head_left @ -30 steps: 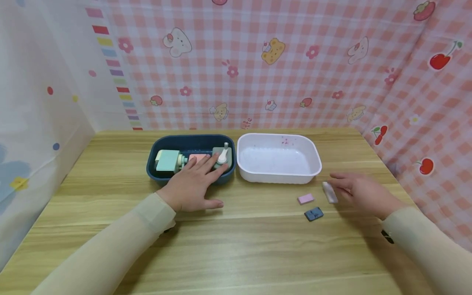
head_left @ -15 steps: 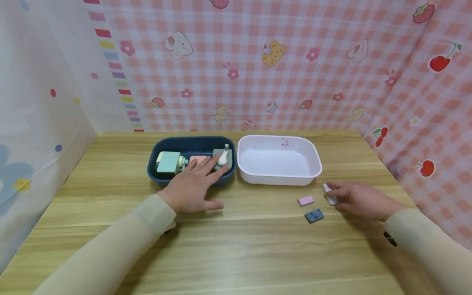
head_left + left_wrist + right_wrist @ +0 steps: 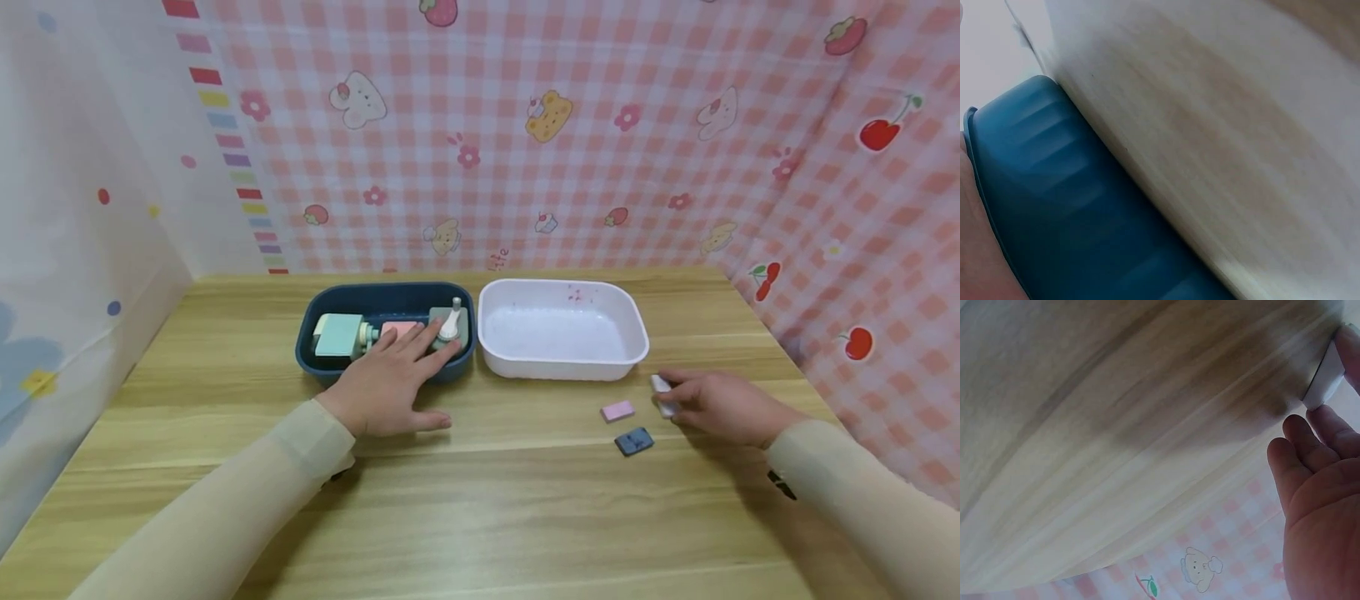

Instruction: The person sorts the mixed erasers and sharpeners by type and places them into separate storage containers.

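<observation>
In the head view my right hand (image 3: 723, 408) pinches a small white block (image 3: 663, 395), shaped like an eraser, at the table's right. The right wrist view shows the white block (image 3: 1325, 378) between thumb and fingertips, close over the wood. Beside it lie a pink block (image 3: 618, 411) and a dark blue-grey block (image 3: 634, 442). My left hand (image 3: 393, 379) rests with spread fingers across the front rim of a dark blue bin (image 3: 390, 290). Under and around those fingers are a mint-green bottle (image 3: 339, 335), a pink item (image 3: 401, 328), partly hidden, and a grey-green pump bottle (image 3: 450, 325).
A white bin (image 3: 562, 367) stands right beside the blue one, its inside bare except for small pink marks. Wooden table (image 3: 480, 517) stretches in front of both. Patterned cloth (image 3: 487, 167) hangs behind and at the sides.
My right hand has come down onto the white block, its fingers closing around it. The left hand stays over the blue bin. The head view has shifted slightly.
</observation>
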`<action>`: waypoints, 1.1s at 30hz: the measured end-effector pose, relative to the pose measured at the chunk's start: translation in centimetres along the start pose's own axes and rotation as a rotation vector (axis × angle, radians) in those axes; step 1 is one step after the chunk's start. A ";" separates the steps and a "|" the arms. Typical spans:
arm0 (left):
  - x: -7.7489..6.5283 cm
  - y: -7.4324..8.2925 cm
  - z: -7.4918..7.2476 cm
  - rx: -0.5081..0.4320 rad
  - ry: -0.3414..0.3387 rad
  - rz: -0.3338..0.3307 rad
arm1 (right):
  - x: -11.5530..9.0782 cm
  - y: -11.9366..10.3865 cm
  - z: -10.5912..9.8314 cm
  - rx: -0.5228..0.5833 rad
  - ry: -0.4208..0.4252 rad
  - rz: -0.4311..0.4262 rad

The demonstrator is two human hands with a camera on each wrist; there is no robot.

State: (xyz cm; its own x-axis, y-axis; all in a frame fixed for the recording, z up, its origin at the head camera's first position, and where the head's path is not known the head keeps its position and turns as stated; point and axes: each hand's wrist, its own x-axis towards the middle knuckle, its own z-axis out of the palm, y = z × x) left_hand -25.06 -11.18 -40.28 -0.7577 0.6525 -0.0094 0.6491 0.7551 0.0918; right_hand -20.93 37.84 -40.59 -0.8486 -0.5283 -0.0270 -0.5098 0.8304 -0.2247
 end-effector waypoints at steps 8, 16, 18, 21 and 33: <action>0.1 -0.1 0.0 -0.003 -0.005 -0.005 | 0.3 -0.2 -0.1 0.015 -0.012 0.020; 0.1 -0.1 0.1 -0.003 0.006 -0.001 | 0.4 -0.1 0.1 0.009 -0.006 0.023; 0.1 -0.1 0.2 -0.003 0.009 0.002 | 0.4 -0.1 0.0 0.012 -0.011 0.028; 0.0 0.0 0.1 -0.004 0.009 0.000 | 0.4 -0.2 0.0 0.015 -0.015 0.033; -0.1 0.2 0.0 -0.011 0.014 0.002 | 0.4 -0.4 0.1 0.007 -0.005 0.038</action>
State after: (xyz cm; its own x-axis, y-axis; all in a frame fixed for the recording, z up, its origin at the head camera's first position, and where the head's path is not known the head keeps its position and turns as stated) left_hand -24.91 -11.10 -40.24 -0.7576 0.6527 0.0052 0.6496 0.7532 0.1031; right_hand -21.04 37.33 -40.64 -0.8665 -0.4975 -0.0400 -0.4765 0.8485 -0.2302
